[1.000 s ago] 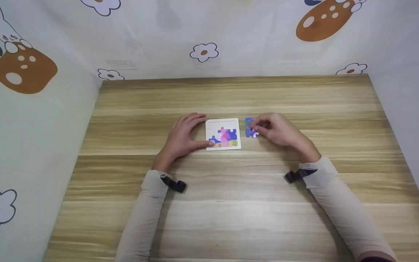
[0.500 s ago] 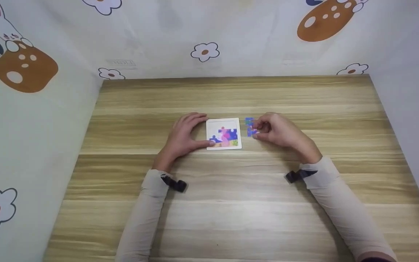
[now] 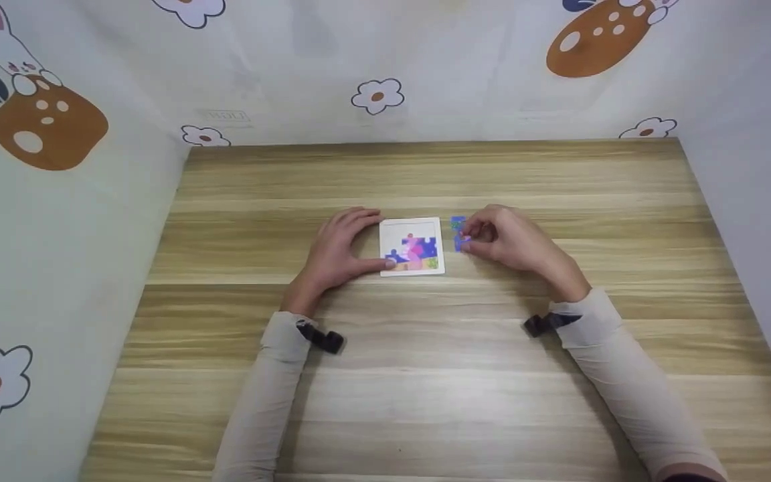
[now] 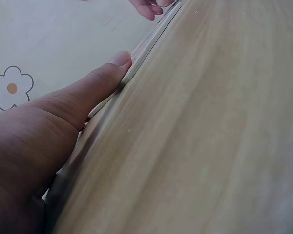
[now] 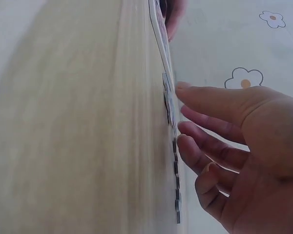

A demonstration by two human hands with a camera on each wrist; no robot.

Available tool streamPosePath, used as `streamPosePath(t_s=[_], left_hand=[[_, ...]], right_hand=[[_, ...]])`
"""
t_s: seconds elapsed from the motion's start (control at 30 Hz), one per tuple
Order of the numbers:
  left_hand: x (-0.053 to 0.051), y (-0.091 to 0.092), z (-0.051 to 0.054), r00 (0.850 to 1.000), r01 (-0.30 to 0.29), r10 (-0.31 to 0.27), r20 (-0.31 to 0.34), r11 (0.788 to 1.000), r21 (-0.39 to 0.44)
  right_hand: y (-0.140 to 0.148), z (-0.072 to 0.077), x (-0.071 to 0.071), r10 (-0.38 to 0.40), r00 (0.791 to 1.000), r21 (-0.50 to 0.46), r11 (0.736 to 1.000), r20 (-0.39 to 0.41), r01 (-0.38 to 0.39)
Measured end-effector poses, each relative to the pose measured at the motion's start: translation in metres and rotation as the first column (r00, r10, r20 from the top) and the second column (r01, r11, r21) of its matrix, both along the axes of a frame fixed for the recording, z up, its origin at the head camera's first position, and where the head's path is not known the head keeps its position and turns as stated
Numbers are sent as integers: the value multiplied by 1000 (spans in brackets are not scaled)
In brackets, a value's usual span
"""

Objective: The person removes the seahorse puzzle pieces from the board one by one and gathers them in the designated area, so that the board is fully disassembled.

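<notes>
The change I catch from here is a small one: the right hand [image 3: 516, 237] has brought its thumb in toward the tray and over the nearer of the loose pieces [image 3: 458, 222], covering more of it. Those pieces lie on the worktop [image 3: 385, 375] just beyond the right edge of the white puzzle tray [image 3: 395, 234]. The right fingers are bent, with the thumb a little apart from them — whether they pinch a piece or only touch one, I cannot tell.

The left hand [image 3: 342, 251] hasn't shifted. It is spread along the tray's left edge, fingertips at the far-left corner, thumb laid out straight and pressing on the near-left corner, which seems to steady things.

Inside the tray, the fitted pieces [image 3: 414, 253] run along its near edge, pink and blue, looking the same as a moment ago; the strip by the far edge is bare white. So the filling-in, I'd judge, is no further on — only the right hand's hold on the loose pieces is being sorted out.
</notes>
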State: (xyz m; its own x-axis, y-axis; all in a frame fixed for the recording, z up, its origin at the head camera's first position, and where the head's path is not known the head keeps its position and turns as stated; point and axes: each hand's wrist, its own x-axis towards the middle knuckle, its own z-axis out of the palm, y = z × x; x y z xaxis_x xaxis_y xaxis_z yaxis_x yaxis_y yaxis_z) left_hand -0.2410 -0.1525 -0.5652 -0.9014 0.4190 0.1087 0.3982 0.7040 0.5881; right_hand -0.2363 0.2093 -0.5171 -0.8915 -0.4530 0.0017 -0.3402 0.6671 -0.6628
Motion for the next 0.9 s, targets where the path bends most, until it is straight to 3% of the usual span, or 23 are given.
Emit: streamPosePath(t_s=[0.4, 0.9], left_hand=[[1, 2, 1, 1000, -8, 8, 12, 1000, 8], [0, 1, 0, 1000, -4, 4, -14, 1000, 5]], right_hand=[[-29, 7, -1, 11, 1000, -50, 999, 10, -10], [-79, 7, -2, 79, 995, -19, 997, 64, -78]])
